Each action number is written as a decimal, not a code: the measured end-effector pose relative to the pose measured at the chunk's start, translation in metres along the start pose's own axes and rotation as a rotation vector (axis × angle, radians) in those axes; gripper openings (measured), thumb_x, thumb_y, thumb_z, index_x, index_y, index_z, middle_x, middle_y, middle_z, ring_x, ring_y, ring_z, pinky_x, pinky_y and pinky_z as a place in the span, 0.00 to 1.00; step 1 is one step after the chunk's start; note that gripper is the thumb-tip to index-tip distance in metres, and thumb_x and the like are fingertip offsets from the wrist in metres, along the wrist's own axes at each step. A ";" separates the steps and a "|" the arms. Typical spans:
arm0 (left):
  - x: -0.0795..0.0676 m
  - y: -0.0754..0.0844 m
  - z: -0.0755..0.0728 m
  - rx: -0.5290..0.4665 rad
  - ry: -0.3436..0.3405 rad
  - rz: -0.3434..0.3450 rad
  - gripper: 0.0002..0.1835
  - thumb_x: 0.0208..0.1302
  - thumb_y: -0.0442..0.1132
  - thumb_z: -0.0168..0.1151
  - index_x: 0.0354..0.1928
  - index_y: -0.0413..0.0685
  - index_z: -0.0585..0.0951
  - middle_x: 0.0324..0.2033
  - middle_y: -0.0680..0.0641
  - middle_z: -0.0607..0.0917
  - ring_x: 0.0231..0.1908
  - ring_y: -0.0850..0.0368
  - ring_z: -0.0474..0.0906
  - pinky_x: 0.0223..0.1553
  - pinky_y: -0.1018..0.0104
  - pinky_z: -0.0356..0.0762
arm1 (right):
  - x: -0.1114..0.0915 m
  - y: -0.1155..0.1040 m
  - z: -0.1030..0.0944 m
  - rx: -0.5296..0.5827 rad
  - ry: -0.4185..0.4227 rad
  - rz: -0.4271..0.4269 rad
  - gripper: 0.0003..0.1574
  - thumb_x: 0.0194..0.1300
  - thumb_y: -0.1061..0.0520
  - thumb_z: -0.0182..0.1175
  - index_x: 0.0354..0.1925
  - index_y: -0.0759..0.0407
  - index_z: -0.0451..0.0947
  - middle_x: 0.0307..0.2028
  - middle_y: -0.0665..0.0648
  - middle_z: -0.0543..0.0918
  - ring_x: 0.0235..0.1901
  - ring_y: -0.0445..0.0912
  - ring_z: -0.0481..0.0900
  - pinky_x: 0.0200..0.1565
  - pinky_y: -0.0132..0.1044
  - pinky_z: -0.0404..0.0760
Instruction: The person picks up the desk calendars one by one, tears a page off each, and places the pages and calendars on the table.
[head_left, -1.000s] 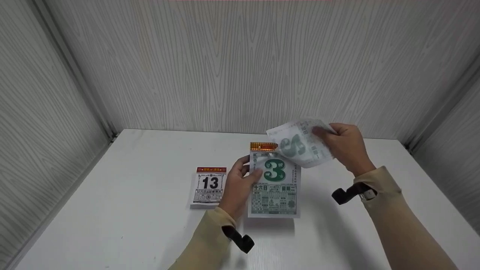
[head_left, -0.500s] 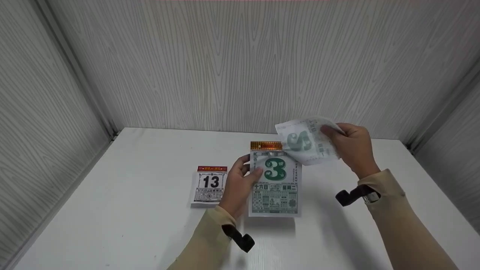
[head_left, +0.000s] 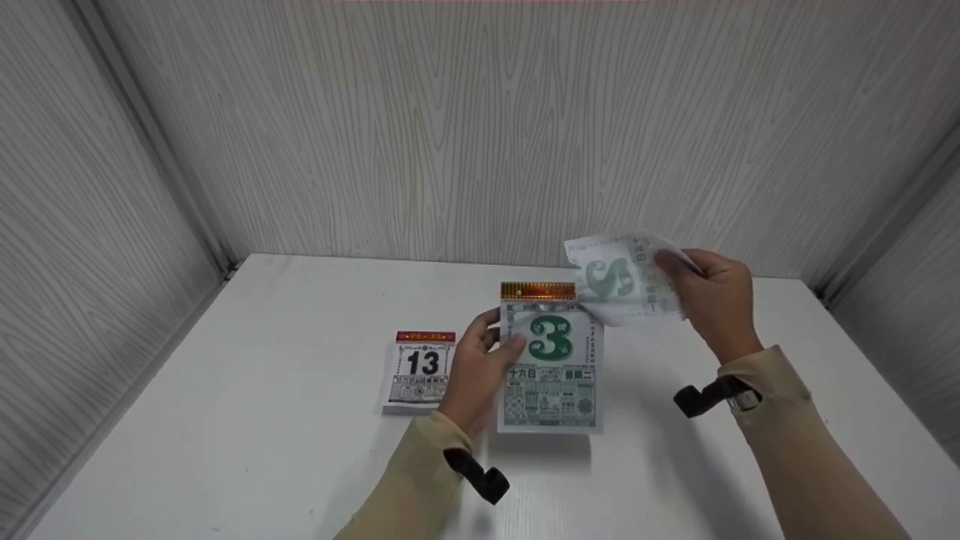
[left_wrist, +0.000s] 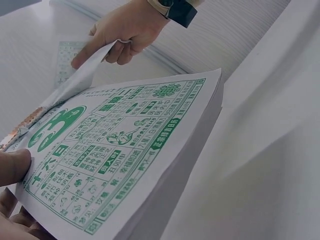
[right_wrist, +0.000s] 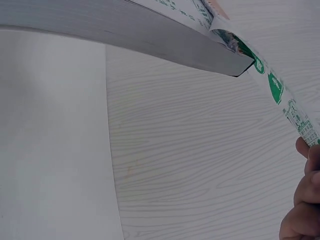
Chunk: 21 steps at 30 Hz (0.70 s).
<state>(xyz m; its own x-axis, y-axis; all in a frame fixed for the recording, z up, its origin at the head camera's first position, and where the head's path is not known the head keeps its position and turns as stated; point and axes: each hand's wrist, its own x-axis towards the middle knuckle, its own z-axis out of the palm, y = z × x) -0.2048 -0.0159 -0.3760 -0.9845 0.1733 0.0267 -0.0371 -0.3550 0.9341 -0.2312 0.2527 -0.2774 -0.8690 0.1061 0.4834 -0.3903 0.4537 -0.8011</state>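
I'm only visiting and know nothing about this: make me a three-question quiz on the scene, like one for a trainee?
1. True or false: the right hand holds the lifted sheet.
2. Which number does the small calendar show? A) 31 B) 13 C) 7
3. Fill in: the big calendar, gripped by the left hand, shows a large 3 coloured ____.

Key: 1 true; 2 B; 3 green.
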 end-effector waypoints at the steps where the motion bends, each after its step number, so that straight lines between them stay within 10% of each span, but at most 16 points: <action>1: 0.000 0.000 0.000 0.002 0.003 0.000 0.23 0.67 0.39 0.59 0.62 0.58 0.69 0.50 0.44 0.79 0.47 0.48 0.80 0.47 0.56 0.79 | 0.000 0.001 -0.001 0.005 0.007 0.003 0.17 0.62 0.52 0.64 0.38 0.67 0.85 0.28 0.61 0.86 0.20 0.42 0.80 0.21 0.28 0.77; 21: -0.001 -0.002 -0.002 0.034 0.012 0.027 0.23 0.65 0.45 0.61 0.61 0.62 0.69 0.49 0.44 0.79 0.46 0.47 0.80 0.45 0.55 0.79 | -0.003 0.022 -0.008 0.100 0.223 -0.052 0.15 0.61 0.53 0.65 0.35 0.66 0.86 0.24 0.59 0.85 0.15 0.42 0.75 0.16 0.26 0.70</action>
<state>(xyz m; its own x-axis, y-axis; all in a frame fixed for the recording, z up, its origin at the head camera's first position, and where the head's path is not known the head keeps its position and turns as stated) -0.2039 -0.0170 -0.3784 -0.9871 0.1527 0.0483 -0.0045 -0.3280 0.9447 -0.2351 0.2691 -0.2932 -0.7626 0.2831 0.5816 -0.4703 0.3746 -0.7990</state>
